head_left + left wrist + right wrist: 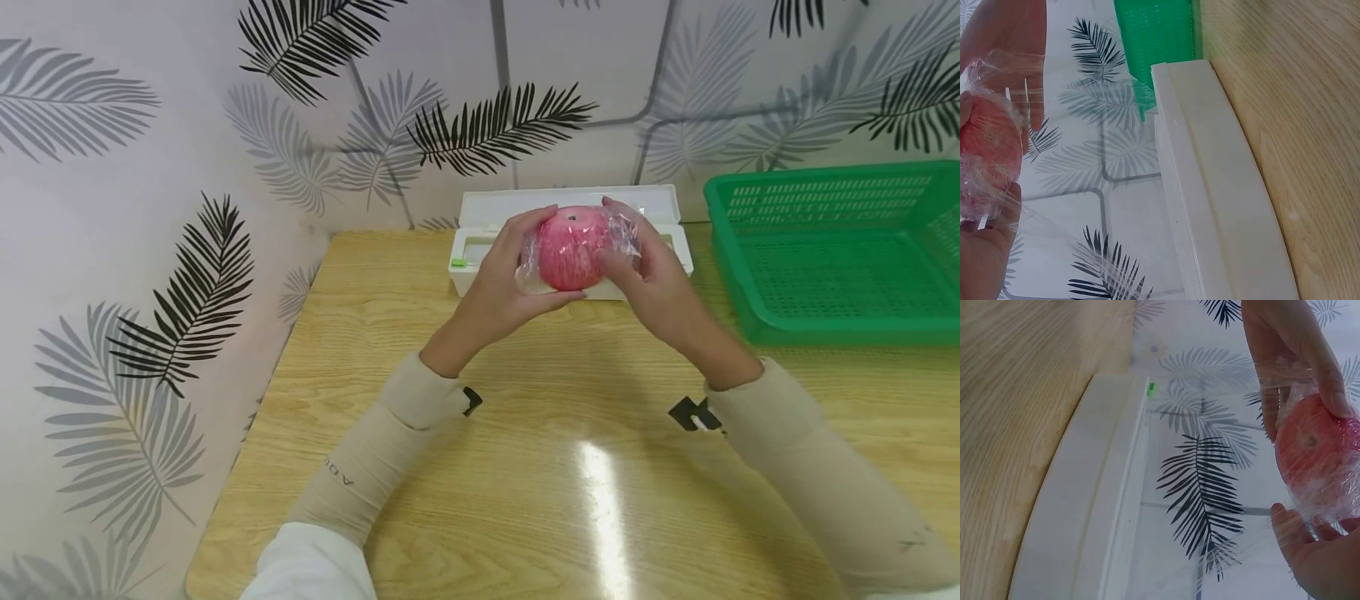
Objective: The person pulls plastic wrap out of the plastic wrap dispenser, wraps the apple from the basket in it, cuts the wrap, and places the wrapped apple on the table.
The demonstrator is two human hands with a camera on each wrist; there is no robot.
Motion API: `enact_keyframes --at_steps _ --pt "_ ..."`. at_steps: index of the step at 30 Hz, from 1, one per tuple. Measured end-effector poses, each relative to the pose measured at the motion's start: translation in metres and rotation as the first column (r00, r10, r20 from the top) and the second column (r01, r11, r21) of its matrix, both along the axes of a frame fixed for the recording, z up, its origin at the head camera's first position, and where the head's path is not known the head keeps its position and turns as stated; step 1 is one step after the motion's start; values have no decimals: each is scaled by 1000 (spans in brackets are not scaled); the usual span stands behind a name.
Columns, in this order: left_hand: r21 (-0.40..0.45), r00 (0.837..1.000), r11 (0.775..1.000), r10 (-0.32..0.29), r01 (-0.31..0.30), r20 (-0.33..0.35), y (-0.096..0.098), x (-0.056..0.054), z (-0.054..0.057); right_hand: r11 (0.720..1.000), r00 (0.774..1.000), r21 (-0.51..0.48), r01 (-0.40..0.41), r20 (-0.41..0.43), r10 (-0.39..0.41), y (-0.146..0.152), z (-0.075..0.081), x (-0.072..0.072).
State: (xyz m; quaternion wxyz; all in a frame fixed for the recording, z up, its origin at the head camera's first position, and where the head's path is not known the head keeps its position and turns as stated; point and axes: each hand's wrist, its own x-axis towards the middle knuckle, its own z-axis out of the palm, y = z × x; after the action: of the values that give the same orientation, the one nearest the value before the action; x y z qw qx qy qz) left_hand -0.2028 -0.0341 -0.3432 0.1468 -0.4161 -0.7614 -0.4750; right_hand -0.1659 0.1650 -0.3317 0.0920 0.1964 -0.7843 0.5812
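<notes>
A red apple (572, 258), wrapped in clear cling film (624, 229), is held up between both hands over the back of the table. My left hand (501, 279) grips its left side, fingers at the top and thumb along the underside. On the other side my right hand (660, 287) holds the apple, its thumb against the front and the film bunched beside it. Wrinkled film covers the apple (991, 140) in the left wrist view, and loose clear film trails off it. Behind the hands stands a white cling film box (495, 206) with its lid raised.
The wooden table (480, 483) backs onto a wall with leaf-patterned covering (360, 125). At the back right stands a green plastic basket (847, 329), right of the white box. A small green slider (458, 262) sits on the box's left end.
</notes>
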Motion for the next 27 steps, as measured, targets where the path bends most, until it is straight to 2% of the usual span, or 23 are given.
enact_keyframes --at_steps 1,3,7,10,14,17,20,24,27 --pt "6 999 1000 3 -3 34 0 0 0 1000 1000 1 2 -28 -2 -1 3 3" --pt "35 993 999 2 -6 122 -1 7 8 1000 996 2 11 -85 -11 -3 9 9" --pt "115 964 993 -12 -19 266 0 16 22 1000 983 -14 13 -180 -15 -5 16 15" --pt "140 957 990 -6 -36 289 0 16 27 1000 972 -3 -4 -233 3 -4 17 15" --pt "127 952 990 25 -66 304 1 17 31 999 964 35 -12 -266 21 -3 17 15" --pt "104 941 990 54 -93 333 0 17 32 998 957 70 0 -288 20 -2 16 15" --pt "91 925 990 68 -109 375 -1 15 31 995 933 100 -9 -357 44 -2 15 13" --pt "76 915 990 79 -119 395 -1 5 19 991 895 126 -36 -437 89 -4 14 12" --pt "64 921 990 92 -125 379 -1 -2 8 989 888 144 -39 -448 100 -5 14 11"
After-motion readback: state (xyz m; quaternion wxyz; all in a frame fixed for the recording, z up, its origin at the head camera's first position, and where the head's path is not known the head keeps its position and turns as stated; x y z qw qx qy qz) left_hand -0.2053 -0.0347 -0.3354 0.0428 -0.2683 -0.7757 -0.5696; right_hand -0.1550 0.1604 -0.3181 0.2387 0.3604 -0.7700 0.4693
